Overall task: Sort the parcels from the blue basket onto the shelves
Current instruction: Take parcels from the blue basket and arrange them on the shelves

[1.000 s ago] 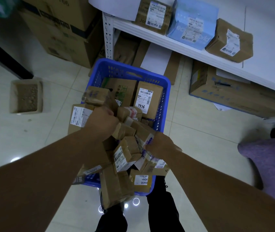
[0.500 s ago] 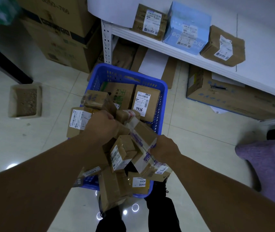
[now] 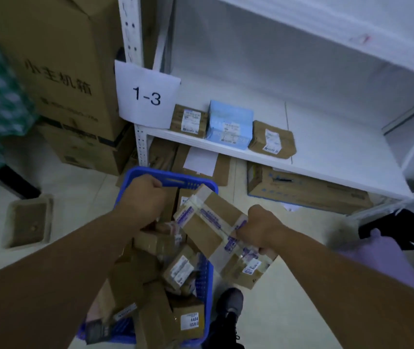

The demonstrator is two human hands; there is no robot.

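The left hand (image 3: 148, 197) has its grip curled, apparently around the far rim of the blue basket (image 3: 207, 280), though blur hides the fingers. The basket stands on the floor (image 3: 284, 316), heaped with small parcels (image 3: 188, 321). The right hand (image 3: 260, 229) has its grip clamped on a taped brown parcel (image 3: 208, 222), held over the basket's right rim. Beyond, the white shelf (image 3: 326, 157) carries three shelved parcels (image 3: 229, 127) beside a "1-3" label (image 3: 148, 96).

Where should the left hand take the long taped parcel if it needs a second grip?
Take the long taped parcel by its free far end, across the short width, coming from the left over the blue basket. The right hand grips its right edge, so that end probably hangs unsupported. The left hand must first release the basket rim.
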